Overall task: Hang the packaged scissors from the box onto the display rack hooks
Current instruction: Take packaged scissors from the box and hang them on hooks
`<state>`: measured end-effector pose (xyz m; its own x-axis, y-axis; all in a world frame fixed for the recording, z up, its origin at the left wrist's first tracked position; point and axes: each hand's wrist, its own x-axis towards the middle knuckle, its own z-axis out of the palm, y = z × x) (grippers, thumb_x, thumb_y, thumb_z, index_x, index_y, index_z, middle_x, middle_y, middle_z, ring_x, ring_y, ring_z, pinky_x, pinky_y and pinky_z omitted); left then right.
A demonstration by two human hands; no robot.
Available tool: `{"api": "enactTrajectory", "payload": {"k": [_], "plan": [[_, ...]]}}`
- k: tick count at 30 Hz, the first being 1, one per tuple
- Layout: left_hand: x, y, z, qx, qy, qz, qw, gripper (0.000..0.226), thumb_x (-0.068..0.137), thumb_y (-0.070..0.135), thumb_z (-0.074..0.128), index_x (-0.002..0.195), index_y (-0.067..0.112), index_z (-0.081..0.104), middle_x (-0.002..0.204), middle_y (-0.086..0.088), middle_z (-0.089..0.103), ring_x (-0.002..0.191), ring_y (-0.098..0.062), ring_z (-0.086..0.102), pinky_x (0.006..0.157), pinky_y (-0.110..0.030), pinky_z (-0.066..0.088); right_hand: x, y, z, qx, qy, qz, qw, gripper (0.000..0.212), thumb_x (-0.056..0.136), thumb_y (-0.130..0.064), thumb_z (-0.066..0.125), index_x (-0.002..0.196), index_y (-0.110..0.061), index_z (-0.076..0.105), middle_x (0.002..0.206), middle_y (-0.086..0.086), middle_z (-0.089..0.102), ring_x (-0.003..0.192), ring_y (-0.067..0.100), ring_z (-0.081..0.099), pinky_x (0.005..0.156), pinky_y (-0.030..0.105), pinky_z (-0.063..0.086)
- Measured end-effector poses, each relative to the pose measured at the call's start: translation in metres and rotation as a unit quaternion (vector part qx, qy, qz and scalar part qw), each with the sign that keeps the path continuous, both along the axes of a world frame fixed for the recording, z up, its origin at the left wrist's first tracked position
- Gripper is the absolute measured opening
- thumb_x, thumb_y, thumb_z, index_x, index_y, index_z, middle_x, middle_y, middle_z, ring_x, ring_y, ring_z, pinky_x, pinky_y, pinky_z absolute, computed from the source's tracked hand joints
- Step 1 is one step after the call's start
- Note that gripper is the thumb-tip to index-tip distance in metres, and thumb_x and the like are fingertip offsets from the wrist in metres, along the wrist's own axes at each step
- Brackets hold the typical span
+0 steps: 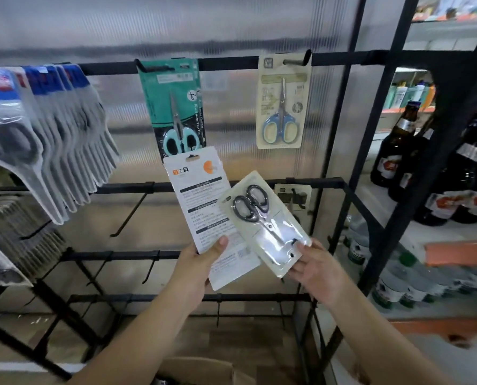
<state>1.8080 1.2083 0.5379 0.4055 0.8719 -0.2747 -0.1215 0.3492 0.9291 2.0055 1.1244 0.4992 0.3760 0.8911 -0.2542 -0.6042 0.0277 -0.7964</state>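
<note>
My left hand pinches a white card pack, printed back toward me with text too blurred to read, while my right hand pinches the black-handled scissors pack overlapping it, both below the hung teal pack.

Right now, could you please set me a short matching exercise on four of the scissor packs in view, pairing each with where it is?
Things:
1. teal-handled scissors pack
2. blue-handled scissors pack
3. black-handled scissors pack
4. white back-facing pack

Places:
A. held in the left hand
B. hanging on the top rail, right hook
C. held in the right hand
D. hanging on the top rail, middle hook

Pairs: 1-D, 2-B, 3-C, 4-A
</note>
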Motion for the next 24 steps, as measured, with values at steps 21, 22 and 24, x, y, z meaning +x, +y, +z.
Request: {"api": "enactTrajectory", "payload": {"k": [21, 22, 24], "plan": [[0.010, -0.006, -0.017, -0.028, -0.042, 0.121, 0.991, 0.021, 0.079, 0.002, 0.071, 0.093, 0.018, 0.066, 0.089, -0.001, 0.073, 0.075, -0.018, 0.070, 0.066, -0.036, 0.057, -0.014, 0.016, 0.027, -0.069, -0.039, 0.065, 0.995, 0.017, 0.094, -0.009, 0.054, 0.110, -0.008, 0.060, 0.099, 0.014, 0.071, 0.088, 0.033, 0.068, 0.070, 0.040, 0.055], [0.013, -0.010, -0.017, -0.015, -0.033, 0.109, 0.993, 0.021, 0.079, 0.002, 0.071, 0.093, 0.017, 0.067, 0.087, 0.001, 0.073, 0.073, -0.015, 0.070, 0.065, -0.033, 0.055, -0.015, 0.018, 0.025, -0.059, -0.031, 0.025, 0.997, 0.017, 0.094, -0.002, 0.051, 0.107, -0.007, 0.060, 0.093, 0.014, 0.072, 0.083, 0.031, 0.069, 0.066, 0.040, 0.056], [0.019, -0.017, -0.017, 0.012, -0.005, 0.093, 0.996, 0.019, 0.079, 0.003, 0.071, 0.090, 0.018, 0.067, 0.084, 0.005, 0.072, 0.074, -0.013, 0.068, 0.063, -0.029, 0.051, -0.011, 0.020, 0.021, -0.060, -0.040, -0.063, 0.995, 0.020, 0.093, 0.005, 0.045, 0.101, -0.008, 0.058, 0.087, 0.013, 0.070, 0.077, 0.028, 0.067, 0.060, 0.037, 0.056]]}}
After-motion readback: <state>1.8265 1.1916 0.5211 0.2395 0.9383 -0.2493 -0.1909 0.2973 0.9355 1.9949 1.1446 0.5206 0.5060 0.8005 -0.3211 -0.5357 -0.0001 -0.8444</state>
